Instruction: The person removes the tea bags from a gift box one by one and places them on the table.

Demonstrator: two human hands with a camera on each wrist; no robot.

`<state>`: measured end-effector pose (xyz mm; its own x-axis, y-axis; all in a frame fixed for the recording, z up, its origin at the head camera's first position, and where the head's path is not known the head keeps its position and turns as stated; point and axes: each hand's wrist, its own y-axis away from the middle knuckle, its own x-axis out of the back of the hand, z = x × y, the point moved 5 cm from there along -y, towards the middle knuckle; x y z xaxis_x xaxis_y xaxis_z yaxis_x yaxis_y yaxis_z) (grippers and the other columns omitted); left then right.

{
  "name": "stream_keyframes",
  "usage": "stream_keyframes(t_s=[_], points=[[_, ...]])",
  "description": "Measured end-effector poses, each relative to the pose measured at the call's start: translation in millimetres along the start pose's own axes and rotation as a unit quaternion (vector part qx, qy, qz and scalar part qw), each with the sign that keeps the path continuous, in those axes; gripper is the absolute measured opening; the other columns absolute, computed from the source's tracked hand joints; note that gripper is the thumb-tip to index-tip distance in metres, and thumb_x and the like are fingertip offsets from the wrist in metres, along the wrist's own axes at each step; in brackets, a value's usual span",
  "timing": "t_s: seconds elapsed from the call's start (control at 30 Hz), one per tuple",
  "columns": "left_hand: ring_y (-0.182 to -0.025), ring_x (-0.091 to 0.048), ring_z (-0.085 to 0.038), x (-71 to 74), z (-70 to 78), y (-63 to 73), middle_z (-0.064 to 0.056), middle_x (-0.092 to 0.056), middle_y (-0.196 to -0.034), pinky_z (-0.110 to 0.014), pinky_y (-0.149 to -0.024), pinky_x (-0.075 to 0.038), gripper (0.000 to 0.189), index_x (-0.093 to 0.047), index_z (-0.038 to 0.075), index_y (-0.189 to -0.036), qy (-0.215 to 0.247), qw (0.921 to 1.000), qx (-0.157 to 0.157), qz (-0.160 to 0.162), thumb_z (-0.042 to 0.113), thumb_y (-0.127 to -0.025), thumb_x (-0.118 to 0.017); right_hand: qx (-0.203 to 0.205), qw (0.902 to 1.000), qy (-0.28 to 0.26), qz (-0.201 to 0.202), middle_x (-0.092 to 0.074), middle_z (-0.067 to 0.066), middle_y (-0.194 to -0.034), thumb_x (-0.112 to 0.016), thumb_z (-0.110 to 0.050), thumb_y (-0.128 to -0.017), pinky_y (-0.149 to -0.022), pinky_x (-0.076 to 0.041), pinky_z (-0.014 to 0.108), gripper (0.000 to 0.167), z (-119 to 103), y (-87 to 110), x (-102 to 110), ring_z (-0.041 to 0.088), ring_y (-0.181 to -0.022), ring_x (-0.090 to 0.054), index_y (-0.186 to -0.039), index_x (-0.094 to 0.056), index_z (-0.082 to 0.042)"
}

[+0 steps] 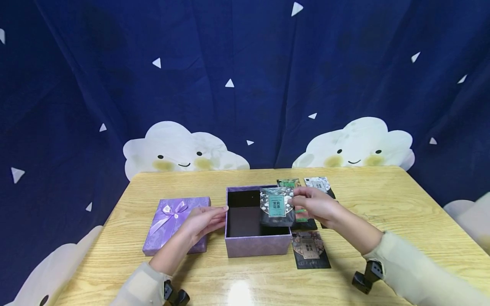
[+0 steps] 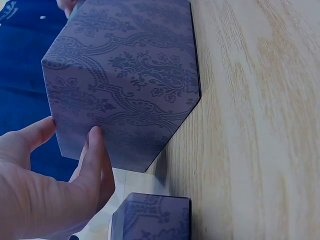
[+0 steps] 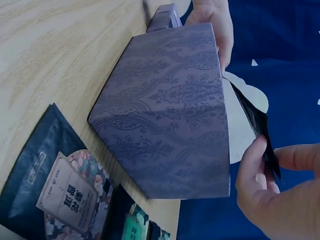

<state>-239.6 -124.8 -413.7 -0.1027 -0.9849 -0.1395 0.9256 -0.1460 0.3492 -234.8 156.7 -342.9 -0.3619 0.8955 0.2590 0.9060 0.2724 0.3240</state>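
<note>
A purple patterned gift box stands lidless on the table, its dark inside facing up. At its left wall my left hand holds the side, thumb at the rim and fingers against the outside. My right hand pinches a dark tea sachet with a teal label by its right edge. The sachet hangs over the right part of the box opening, tilted with its printed face toward me. In the right wrist view, the sachet appears nearly edge-on above the box rim, between thumb and fingers.
Left of the box lies its purple lid with a ribbon bow. A dark floral sachet is at the front right; a green-labelled one and a white-topped one lie behind the right hand. A blue curtain hangs behind the table.
</note>
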Motion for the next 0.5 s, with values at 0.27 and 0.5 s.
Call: stream_keyframes(t_s=[0.27, 0.5], points=[[-0.088, -0.068, -0.012, 0.0, -1.2, -0.6, -0.013, -0.07, -0.103, -0.024, -0.086, -0.062, 0.044, -0.052, -0.018, -0.122, 0.0, 1.0, -0.002, 0.001, 0.01, -0.09, -0.063, -0.006, 0.9995, -0.01, 0.03, -0.05, 0.0, -0.104, -0.055, -0.02, -0.096, -0.075, -0.057, 0.019, 0.053, 18, 6.3, 17, 0.007, -0.086, -0.051, -0.136, -0.034, 0.009], [-0.086, -0.067, -0.01, -0.6, -0.8, 0.2, -0.011, -0.07, -0.101, -0.024, -0.086, -0.062, 0.044, -0.051, -0.018, -0.123, -0.001, 1.0, -0.001, -0.002, 0.01, -0.09, -0.063, -0.02, 0.9968, -0.069, 0.035, -0.045, -0.009, -0.076, -0.054, -0.02, -0.097, -0.066, -0.055, 0.016, 0.029, 36, 9.3, 34, 0.0, -0.064, -0.046, -0.115, -0.044, 0.0]])
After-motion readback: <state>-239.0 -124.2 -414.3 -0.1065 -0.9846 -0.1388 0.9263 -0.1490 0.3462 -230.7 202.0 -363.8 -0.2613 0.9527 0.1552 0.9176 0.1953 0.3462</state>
